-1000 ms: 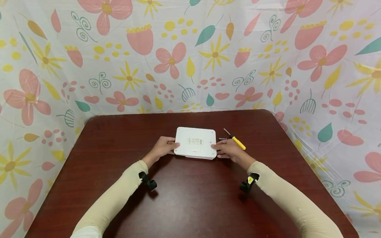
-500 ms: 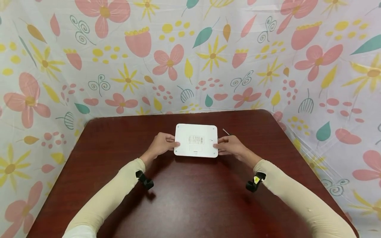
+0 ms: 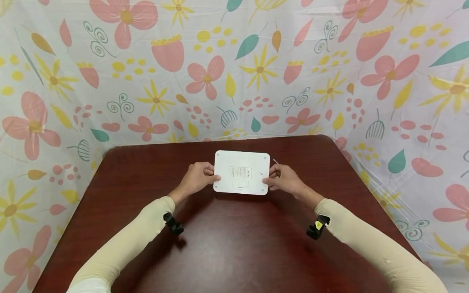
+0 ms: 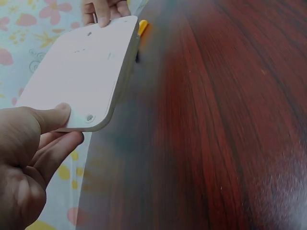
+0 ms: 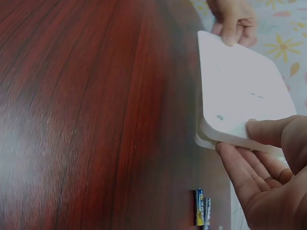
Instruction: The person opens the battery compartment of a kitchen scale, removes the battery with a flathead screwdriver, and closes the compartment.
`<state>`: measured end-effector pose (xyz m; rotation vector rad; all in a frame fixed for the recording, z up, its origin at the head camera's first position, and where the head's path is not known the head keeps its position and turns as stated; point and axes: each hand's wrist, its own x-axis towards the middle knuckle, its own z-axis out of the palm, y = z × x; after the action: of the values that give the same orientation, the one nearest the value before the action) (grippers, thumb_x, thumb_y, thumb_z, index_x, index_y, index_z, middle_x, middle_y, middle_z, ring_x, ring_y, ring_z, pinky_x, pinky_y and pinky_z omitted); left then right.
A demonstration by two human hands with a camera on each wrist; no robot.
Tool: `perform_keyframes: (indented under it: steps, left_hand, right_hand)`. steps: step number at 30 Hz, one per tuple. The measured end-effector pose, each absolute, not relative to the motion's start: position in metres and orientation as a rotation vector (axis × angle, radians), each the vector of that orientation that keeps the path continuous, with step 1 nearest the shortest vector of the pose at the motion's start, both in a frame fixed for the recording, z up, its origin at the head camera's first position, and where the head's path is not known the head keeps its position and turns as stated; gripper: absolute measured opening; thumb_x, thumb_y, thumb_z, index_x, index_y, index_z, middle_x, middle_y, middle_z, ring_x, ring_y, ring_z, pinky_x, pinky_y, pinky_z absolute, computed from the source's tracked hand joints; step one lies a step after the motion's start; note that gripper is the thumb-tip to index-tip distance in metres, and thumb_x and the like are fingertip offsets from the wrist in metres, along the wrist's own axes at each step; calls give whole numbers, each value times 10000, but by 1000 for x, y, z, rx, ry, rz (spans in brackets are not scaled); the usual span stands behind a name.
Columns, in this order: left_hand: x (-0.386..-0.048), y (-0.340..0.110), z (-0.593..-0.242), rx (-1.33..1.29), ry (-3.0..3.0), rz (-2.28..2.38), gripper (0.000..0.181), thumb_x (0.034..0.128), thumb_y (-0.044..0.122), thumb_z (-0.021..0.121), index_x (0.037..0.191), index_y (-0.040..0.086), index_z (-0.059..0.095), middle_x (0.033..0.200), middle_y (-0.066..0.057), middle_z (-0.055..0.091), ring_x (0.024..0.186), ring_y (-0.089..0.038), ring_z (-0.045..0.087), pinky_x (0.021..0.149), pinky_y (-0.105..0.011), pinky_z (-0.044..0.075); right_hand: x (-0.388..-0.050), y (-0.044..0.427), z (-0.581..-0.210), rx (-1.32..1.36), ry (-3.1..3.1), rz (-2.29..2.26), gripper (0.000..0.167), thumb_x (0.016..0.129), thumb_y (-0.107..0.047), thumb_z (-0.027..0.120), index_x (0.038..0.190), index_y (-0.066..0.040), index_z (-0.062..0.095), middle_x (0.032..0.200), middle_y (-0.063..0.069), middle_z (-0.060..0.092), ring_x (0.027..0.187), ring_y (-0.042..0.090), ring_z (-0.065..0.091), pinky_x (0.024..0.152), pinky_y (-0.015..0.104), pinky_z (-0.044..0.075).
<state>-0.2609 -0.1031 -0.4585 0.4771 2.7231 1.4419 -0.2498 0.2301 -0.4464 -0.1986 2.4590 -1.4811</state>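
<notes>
A white flat rectangular device [image 3: 242, 165] with rounded corners is held up off the table, its labelled underside towards me. A panel outline lies below the label, and round screw-like spots mark its corners. My left hand [image 3: 198, 177] grips its left edge, thumb [image 4: 53, 117] on the underside and fingers behind. At the opposite edge my right hand [image 3: 287, 179] pinches it the same way. In the right wrist view, a second white layer [image 5: 205, 142] shows behind the near plate. The device's other face is hidden.
Two batteries [image 5: 199, 207] lie on the dark red-brown table [image 3: 234, 240] below my right hand. A screwdriver's tip [image 3: 275, 161] shows beyond that hand, and its yellow handle [image 4: 143, 27] appears in the left wrist view. A flower-patterned curtain [image 3: 234, 81] surrounds the table.
Both hands have lifted the device and tilted its underside more towards me. My right hand has come to cover most of the screwdriver and the batteries in the head view.
</notes>
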Motion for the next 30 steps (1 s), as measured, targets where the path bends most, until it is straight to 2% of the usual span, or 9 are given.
perform_keyframes:
  steps: [4,11,15,18,22,27,30]
  left_hand:
    - [-262,-107,-459,574,2754,1462,202,887,189,830,1029,80,736,982,-59,773,946,-187,742,787,-372,621]
    - [-265,-115,-462,704,2698,1578,178,918,154,791,1061,65,731,1021,-88,766,956,-201,745,757,-331,625]
    - [-267,-118,-465,781,2661,1616,202,902,139,802,1082,74,736,1041,-79,764,948,-193,748,754,-303,618]
    - [-268,-119,-465,848,2647,1621,216,885,118,814,1081,75,734,1055,-78,762,954,-204,751,778,-327,625]
    - [-267,-119,-464,931,2608,1604,207,877,81,814,1064,89,726,1071,-76,763,987,-215,748,816,-342,629]
    - [-268,-121,-463,1137,2646,1481,172,866,48,814,950,119,681,1008,-31,774,969,-151,747,816,-285,621]
    - [-268,-122,-463,1316,2708,1365,178,866,46,817,922,127,669,969,-13,775,933,-113,745,793,-255,615]
  right_hand:
    - [-249,229,-447,-284,2567,-1424,264,911,-88,783,1048,12,580,998,177,682,877,351,732,811,522,623]
    - [-245,229,-446,-444,2730,-1341,259,888,-106,814,990,-29,589,1032,131,692,903,221,732,711,292,619]
    - [-245,230,-447,-539,2799,-1301,275,885,-110,821,1069,-53,625,1059,109,699,945,239,737,752,318,628]
    - [-244,231,-447,-604,2843,-1276,341,876,-115,830,1158,-79,643,1087,87,718,952,232,738,772,363,632]
    - [-244,233,-448,-653,2892,-1260,386,853,-118,853,1185,-105,656,1119,74,731,945,219,739,757,373,628]
    - [-243,236,-450,-765,2979,-1235,282,822,-83,872,978,-102,639,1101,109,732,1017,278,727,761,425,622]
    - [-243,238,-452,-851,3063,-1166,329,790,-78,896,849,-133,577,957,71,721,889,222,700,684,377,572]
